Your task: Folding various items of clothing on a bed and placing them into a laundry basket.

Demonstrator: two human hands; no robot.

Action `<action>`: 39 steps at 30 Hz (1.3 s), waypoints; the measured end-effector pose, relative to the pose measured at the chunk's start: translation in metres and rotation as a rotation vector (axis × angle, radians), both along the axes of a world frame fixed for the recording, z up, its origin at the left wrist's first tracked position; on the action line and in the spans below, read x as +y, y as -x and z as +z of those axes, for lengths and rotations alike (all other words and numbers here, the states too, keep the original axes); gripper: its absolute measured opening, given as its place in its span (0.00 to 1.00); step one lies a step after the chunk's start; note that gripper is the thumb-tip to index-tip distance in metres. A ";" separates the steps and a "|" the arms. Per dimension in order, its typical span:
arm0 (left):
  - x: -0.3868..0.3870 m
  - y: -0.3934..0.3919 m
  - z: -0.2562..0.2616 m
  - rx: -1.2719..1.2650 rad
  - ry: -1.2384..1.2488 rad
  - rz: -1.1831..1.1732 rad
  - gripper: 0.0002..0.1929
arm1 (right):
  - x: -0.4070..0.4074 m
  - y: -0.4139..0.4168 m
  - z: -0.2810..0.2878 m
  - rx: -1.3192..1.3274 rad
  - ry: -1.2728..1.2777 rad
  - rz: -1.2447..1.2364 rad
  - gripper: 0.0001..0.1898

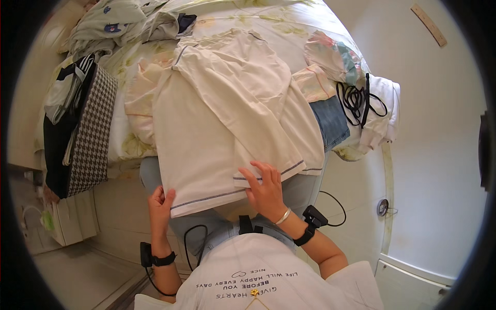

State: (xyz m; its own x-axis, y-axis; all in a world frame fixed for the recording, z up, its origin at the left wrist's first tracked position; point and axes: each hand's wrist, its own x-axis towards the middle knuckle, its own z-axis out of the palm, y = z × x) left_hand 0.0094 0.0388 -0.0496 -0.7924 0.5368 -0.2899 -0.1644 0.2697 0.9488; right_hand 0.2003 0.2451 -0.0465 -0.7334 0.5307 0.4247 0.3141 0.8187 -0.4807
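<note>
A cream long-sleeved shirt (201, 135) with blue stitching lies across the bed's near edge and over my lap, its neckline away from me. One sleeve runs diagonally down over the body of the shirt, its cuff near the hem. My left hand (162, 199) pinches the hem's left corner between thumb and fingers. My right hand (265, 188) rests on the sleeve cuff and hem, fingers spread and bent; whether it grips any fabric is unclear. Under the shirt's left side shows a pale pink and yellow garment (141, 120).
Folded dark clothes (58, 139) and a houndstooth-patterned piece (93, 131) lie left. Grey clothing (116, 27) is heaped at the back left. At right are folded blue denim (330, 122), a black cord (350, 102), a white garment (383, 104) and a pastel bundle (331, 56).
</note>
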 end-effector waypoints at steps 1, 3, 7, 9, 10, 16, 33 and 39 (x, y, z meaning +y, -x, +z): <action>0.001 -0.002 0.000 -0.019 -0.007 0.007 0.10 | 0.005 0.004 0.002 -0.014 -0.039 0.021 0.22; 0.000 -0.005 0.003 -0.038 -0.012 0.018 0.10 | 0.010 0.010 0.011 -0.029 -0.075 0.048 0.20; -0.006 -0.005 0.003 -0.065 -0.057 0.052 0.11 | 0.009 0.002 0.046 0.163 0.244 0.041 0.13; -0.006 -0.005 0.000 -0.091 -0.077 0.037 0.12 | 0.007 0.001 0.049 0.197 0.399 -0.063 0.11; -0.006 -0.005 -0.001 -0.110 -0.100 0.031 0.12 | 0.006 0.005 0.042 0.139 0.241 0.041 0.10; -0.002 -0.005 0.002 -0.157 -0.119 -0.013 0.12 | 0.004 -0.001 0.017 0.005 0.152 0.379 0.06; -0.014 -0.004 0.009 -0.165 -0.085 -0.073 0.16 | 0.095 -0.102 -0.012 0.332 0.924 -0.439 0.11; -0.030 -0.009 0.053 -0.129 -0.174 -0.078 0.21 | 0.074 -0.117 0.075 0.432 1.045 -0.433 0.10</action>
